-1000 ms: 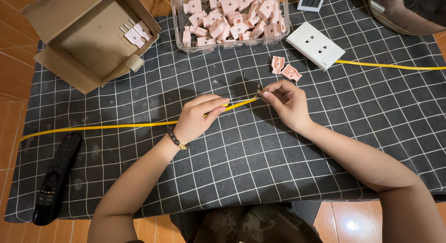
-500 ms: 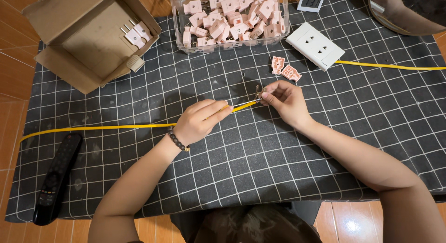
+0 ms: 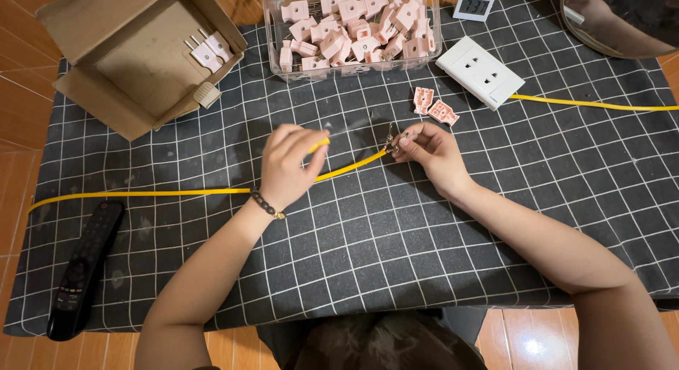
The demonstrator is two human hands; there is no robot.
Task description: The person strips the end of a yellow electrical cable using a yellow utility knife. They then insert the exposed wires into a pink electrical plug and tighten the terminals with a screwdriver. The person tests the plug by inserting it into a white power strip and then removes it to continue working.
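A yellow cable (image 3: 155, 194) lies across the black checked cloth (image 3: 353, 257). My right hand (image 3: 431, 151) pinches its end, where small metal prongs (image 3: 390, 138) stick up. My left hand (image 3: 286, 165) hovers over the cable a little to the left. Its fingers are closed on a short yellow-tipped tool (image 3: 322, 141), whose thin shaft is blurred and points toward the prongs. Two pink plug shell halves (image 3: 435, 107) rest on the cloth just beyond my right hand.
A clear tub (image 3: 350, 66) of several pink plug parts stands at the back. A white socket block (image 3: 481, 72) with its own yellow lead is to its right. An open cardboard box (image 3: 134, 66) holds finished plugs at back left. A black remote (image 3: 85, 267) lies front left.
My left hand has lifted off the cable and swung its tool up toward the prongs. My right hand has kept the cable end in nearly the same spot.
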